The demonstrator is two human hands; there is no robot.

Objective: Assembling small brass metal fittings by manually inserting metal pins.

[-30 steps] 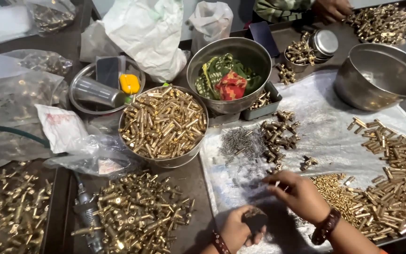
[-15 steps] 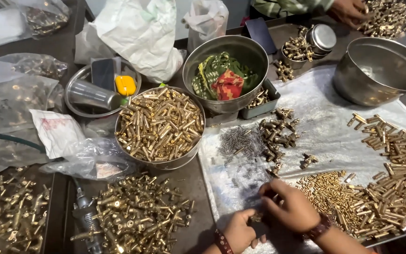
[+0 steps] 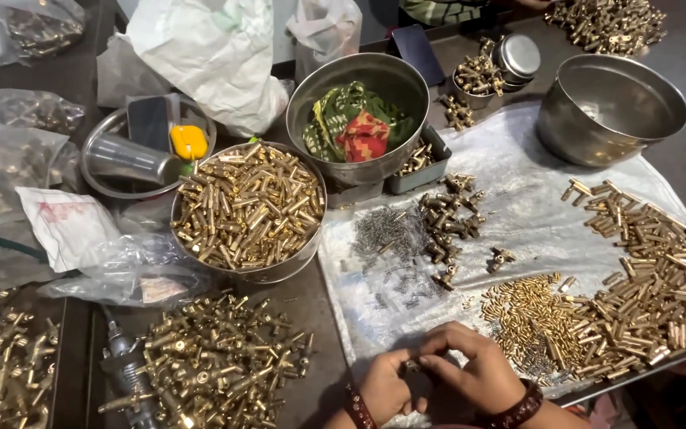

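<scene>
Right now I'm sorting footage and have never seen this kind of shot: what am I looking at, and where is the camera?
The camera sits on a person's head and looks down at their own hands. The left hand and right hand meet over a small dark part, pinched between the fingers. They work above a white sheet. On it lie brass tubes, tiny brass pins and thin grey springs. A steel bowl of brass tubes stands to the left, an empty steel bowl farther back.

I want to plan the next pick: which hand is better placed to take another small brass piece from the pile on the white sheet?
Probably the right hand: the small brass pieces lie beside it, while the left hand is farther away.
</scene>
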